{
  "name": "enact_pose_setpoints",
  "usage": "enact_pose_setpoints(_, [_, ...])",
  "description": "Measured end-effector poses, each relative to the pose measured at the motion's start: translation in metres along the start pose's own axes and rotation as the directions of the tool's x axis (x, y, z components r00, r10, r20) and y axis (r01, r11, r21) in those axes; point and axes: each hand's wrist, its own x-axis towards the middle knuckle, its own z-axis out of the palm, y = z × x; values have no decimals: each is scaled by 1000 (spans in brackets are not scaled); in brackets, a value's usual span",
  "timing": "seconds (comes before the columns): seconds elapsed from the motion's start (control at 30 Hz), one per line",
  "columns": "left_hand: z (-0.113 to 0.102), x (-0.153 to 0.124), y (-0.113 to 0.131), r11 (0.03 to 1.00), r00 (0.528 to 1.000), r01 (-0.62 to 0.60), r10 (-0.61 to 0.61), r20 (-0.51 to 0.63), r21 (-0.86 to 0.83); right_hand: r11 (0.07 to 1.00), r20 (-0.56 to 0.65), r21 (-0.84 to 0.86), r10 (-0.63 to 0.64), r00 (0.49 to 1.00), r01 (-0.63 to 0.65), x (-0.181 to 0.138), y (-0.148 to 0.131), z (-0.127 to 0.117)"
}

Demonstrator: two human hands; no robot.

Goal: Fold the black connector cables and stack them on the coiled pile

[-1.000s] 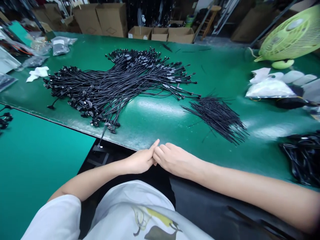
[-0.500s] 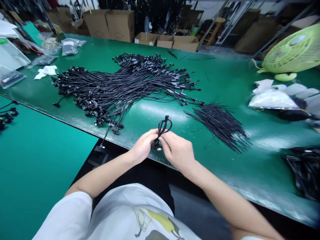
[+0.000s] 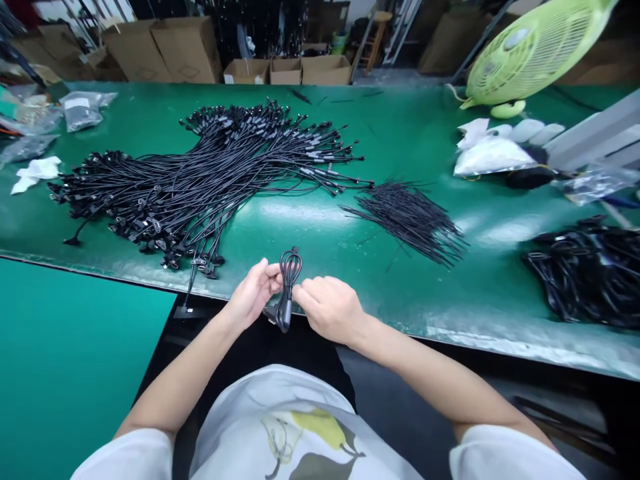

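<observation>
A black cable (image 3: 289,283) is looped into a small upright coil between my hands at the table's front edge. Its plug end, beside a grey sleeve, hangs at the bottom. My left hand (image 3: 254,295) has its curled fingers against the coil's left side, thumb raised. From the right, my right hand (image 3: 330,308) is closed, thumb and forefinger pinched at the coil's middle; whether a tie sits in that pinch is hidden. Beyond them lies a big heap of straight black cables (image 3: 215,173). Right of it is a pile of thin black ties (image 3: 413,223).
The green table (image 3: 310,223) runs across the view. At right are a heap of coiled black cables (image 3: 590,273), a white bag (image 3: 493,157) and a green fan (image 3: 535,57). Cardboard boxes (image 3: 185,50) stand behind; a grey bag (image 3: 83,110) lies far left.
The view has swung right. The coil has turned, showing its grey sleeve and plug end below. My left fingers have loosened and spread, and my right hand has shifted to the coil's right side.
</observation>
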Motion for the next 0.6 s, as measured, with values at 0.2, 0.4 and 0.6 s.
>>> enact_pose_setpoints(0.2, [5, -18, 14, 897, 964, -265, 253, 80, 354, 907, 163, 352, 185, 969, -233, 1, 10, 3])
enact_pose_setpoints(0.4, [4, -34, 3, 529, 866, -467, 435, 247, 708, 572, 397, 653, 299, 868, -496, -3, 17, 1])
enact_pose_setpoints(0.6, [12, -39, -11, 849, 948, -249, 311, -60, 465, 897, 96, 295, 315, 944, -329, -15, 7, 0])
